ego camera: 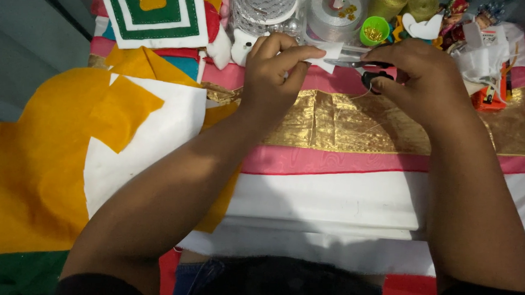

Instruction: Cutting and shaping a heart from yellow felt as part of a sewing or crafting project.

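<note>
Left hand (274, 71) pinches a small white fabric piece (331, 52); right hand (416, 74) grips black-handled scissors (360, 66), blades at the piece. Gold fabric band (346, 124) below, green cup (375, 30) behind.

Open passage: centre and lower frame, over flat gold cloth (358, 125), pink band (332, 162) and white fabric (325, 203); also left, over flat yellow felt (31, 178). Obstructed: top edge, crowded with silver spool (262, 9), green cup (374, 30), orange tool (488, 97), mixed clutter.

Gold cloth (358, 125) glossy, creased; pink cloth band (332, 162) satiny; scissors (360, 66) metal blades, black plastic handles.
</note>
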